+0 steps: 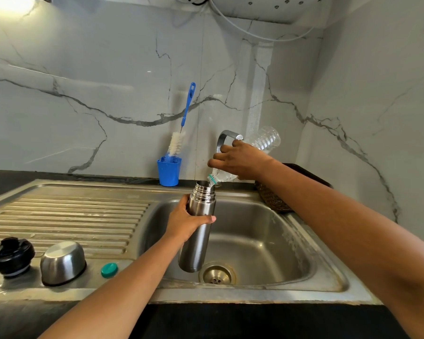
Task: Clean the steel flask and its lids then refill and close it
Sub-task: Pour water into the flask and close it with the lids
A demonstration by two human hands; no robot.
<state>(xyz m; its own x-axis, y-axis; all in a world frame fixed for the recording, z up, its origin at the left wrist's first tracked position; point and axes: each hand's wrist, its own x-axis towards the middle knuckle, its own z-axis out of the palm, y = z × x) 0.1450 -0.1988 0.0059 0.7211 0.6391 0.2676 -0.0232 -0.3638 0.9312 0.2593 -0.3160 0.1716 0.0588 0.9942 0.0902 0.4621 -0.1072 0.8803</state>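
My left hand (185,222) grips the steel flask (198,237) around its upper body and holds it upright over the sink basin (267,241), mouth uncovered. My right hand (239,160) holds a clear plastic bottle (264,140) tipped neck-down, its mouth resting at the flask's rim. On the draining board at the left stand the black inner lid (11,256) and the steel cup lid (63,261), upside down. A small green bottle cap (109,269) lies beside them.
A blue cup (169,171) with a blue-handled bottle brush (181,133) stands at the back wall. The steel tap (224,138) curves behind my right hand. A dark woven basket (274,199) sits at the sink's far right corner. The drain (217,275) is below the flask.
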